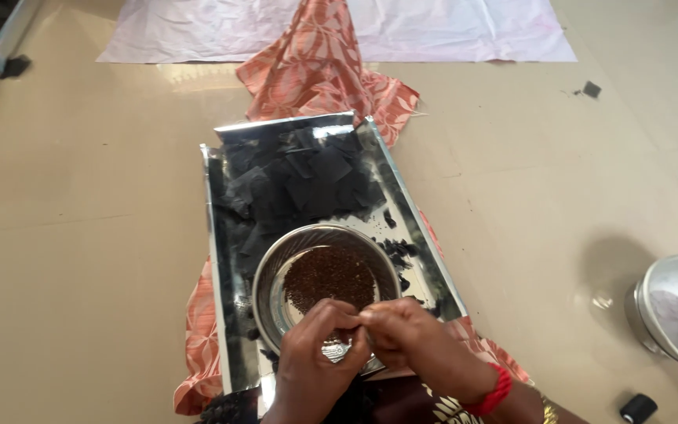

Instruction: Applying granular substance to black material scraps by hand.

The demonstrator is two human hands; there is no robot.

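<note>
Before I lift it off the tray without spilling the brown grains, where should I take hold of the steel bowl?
Probably by the rim of the steel bowl, at its left and right sides, one hand each. The grains lie loose inside and the wall is round and smooth, so a level two-sided hold seems safest. The near edge is covered by the left hand and right hand; black pieces crowd the shiny tray behind.

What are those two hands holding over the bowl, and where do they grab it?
Left hand and right hand pinch something tiny between their fingertips above the steel bowl; what it is cannot be told.
</note>
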